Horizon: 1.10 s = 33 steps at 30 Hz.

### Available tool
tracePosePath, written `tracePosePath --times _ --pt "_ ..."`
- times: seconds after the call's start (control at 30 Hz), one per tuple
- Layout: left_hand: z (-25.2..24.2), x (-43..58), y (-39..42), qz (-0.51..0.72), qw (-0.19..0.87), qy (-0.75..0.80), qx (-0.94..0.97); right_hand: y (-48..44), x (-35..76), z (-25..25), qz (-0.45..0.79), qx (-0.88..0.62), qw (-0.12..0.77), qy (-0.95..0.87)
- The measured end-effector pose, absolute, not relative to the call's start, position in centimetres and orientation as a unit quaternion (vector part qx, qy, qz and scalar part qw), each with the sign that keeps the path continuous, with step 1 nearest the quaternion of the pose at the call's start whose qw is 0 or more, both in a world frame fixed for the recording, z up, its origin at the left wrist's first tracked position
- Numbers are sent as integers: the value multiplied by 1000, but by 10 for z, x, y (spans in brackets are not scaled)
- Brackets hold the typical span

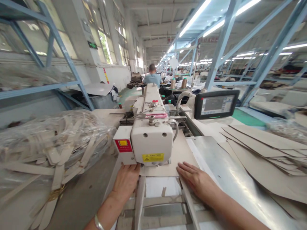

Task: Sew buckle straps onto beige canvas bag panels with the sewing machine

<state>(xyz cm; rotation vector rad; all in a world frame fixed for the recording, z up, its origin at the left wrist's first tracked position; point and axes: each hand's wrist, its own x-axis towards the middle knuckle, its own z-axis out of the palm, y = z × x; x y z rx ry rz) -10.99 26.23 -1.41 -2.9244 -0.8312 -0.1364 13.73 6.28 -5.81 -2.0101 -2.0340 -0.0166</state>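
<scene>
Two bare hands work at the front of a white programmable sewing machine (151, 140). The left hand (126, 183) sits against the machine's lower front corner, with a metal bracelet (98, 222) on its wrist. Its fingers are hidden behind the housing, so whether they pinch anything cannot be told. The right hand (198, 182) lies flat on a beige panel (184, 159), its fingers extended and close together, pressing down with no pinch. The panel, probably stiff card or coated fabric, lies on the work surface between the hands and runs under the front of the machine.

A yellow label (153, 157) on the machine's face reads "CAUTION"; its smaller print is unreadable. A red plate (123, 145) with a yellow square sits on a box at the machine's left side. A pink strip (155, 115) lies across the clamp area behind the head.

To the right, a stack of beige panels (266, 150) lies on a steel table (230, 172), below a black touchscreen (216, 103). To the left, a plastic-wrapped bundle of beige strips (48, 140) slumps beside the machine. Farther on, a co-worker (151, 76) in a pale blue shirt sits facing away, near two thread cones (177, 83).
</scene>
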Motion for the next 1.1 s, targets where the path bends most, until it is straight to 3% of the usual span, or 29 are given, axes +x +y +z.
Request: tracePosePath --times 0.3,0.63,1.1 --pt "-26 -130 289 -34 38 -168 -984 83 153 -62 30 -694 183 -696" --pt "-54 -150 302 -150 89 -118 -978 53 108 -30 114 -750 113 -642" --pt "-44 -144 291 -102 83 -134 -982 48 134 -67 -80 -799 68 -592"
